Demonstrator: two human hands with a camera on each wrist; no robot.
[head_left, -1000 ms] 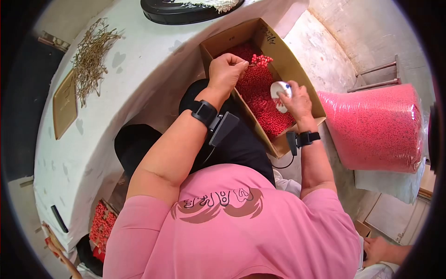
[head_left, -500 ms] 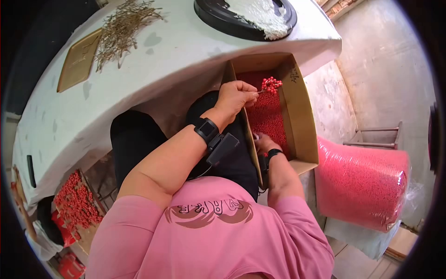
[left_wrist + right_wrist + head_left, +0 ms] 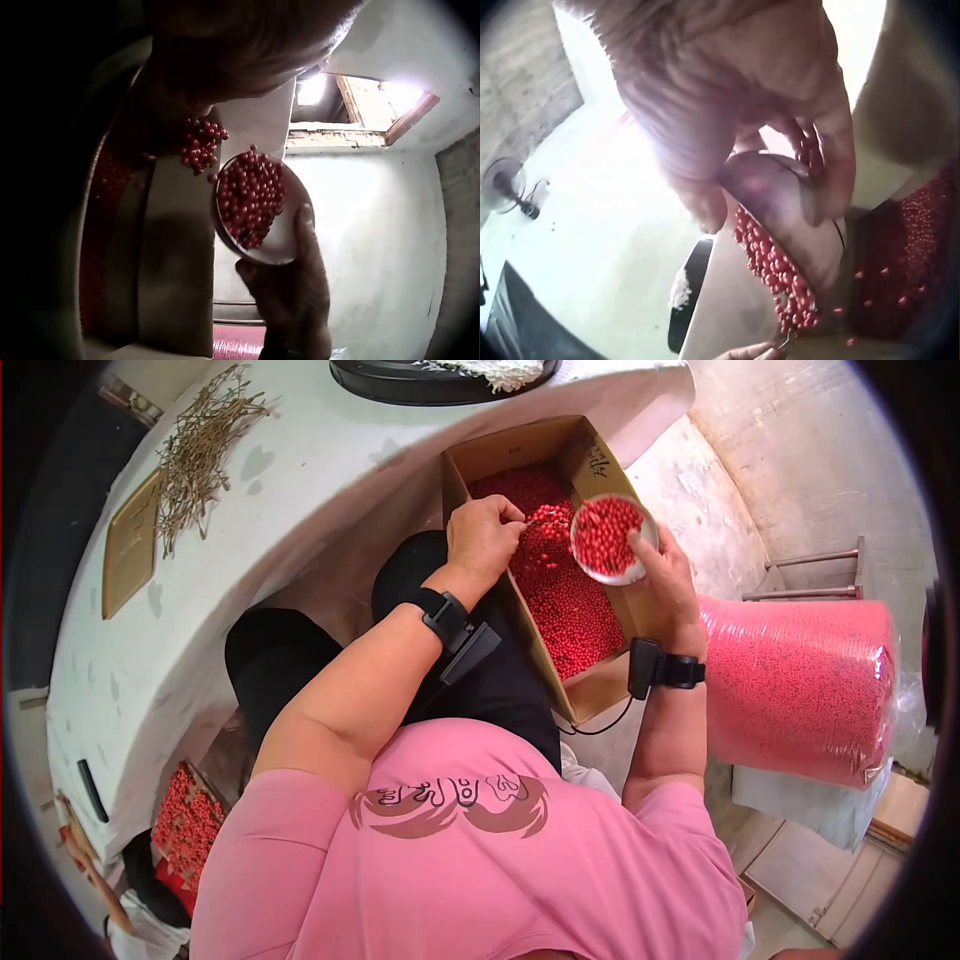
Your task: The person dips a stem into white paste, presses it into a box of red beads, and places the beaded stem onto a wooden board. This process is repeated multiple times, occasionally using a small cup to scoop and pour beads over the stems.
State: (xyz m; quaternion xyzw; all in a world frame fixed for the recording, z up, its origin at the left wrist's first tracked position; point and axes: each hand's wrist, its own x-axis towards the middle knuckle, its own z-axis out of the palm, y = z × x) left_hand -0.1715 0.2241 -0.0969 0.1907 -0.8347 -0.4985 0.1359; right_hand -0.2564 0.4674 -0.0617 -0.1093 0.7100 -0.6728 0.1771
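Note:
My left hand (image 3: 482, 540) pinches the thin stem of a red berry cluster (image 3: 548, 520) above the cardboard box (image 3: 640, 622). In the left wrist view that cluster (image 3: 201, 146) hangs below the dark fingers. My right hand (image 3: 668, 582) grips a white bowl (image 3: 648, 536) of red berries, tilted toward the cluster. The right wrist view shows the bowl (image 3: 787, 217) held between thumb and fingers, its berries (image 3: 769, 262) at the lower rim, touching or close to the cluster. Loose red berries (image 3: 575, 630) cover the box floor, and some appear to be falling.
A white-covered table (image 3: 300, 470) carries dry twigs (image 3: 200, 455), a tan tray (image 3: 132, 550) and a black round tray (image 3: 440, 388) with white material. Right of the box lies a large wrapped bag of red beads (image 3: 800, 685). More red berries (image 3: 188, 825) sit at lower left.
My right hand has risen from low inside the box with the bowl full of berries, up beside the cluster. My left hand still holds the stem, and the head view has shifted.

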